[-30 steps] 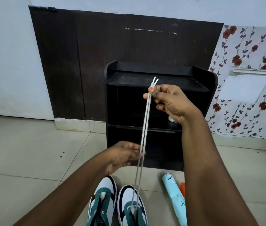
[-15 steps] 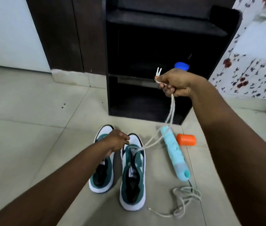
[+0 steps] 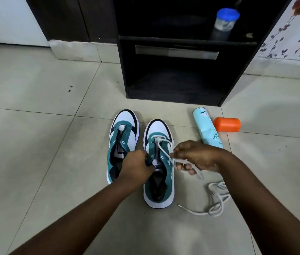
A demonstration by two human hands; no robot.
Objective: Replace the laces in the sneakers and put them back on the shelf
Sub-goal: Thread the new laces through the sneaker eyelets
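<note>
— On the tiled floor [image 3: 35, 144], right green-and-white sneaker [image 3: 159, 181] lengthwise, toe toward black shelf [image 3: 173, 52]; left hand [image 3: 136, 166] gripping its tongue.

— Right hand [image 3: 195, 159], just right of eyelets, pinching white lace [image 3: 164, 151].

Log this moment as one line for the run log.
step: lacing right sneaker | left hand: grips its collar | right hand: pinches lace | left sneaker: unlaced | spare lace: floor
</note>
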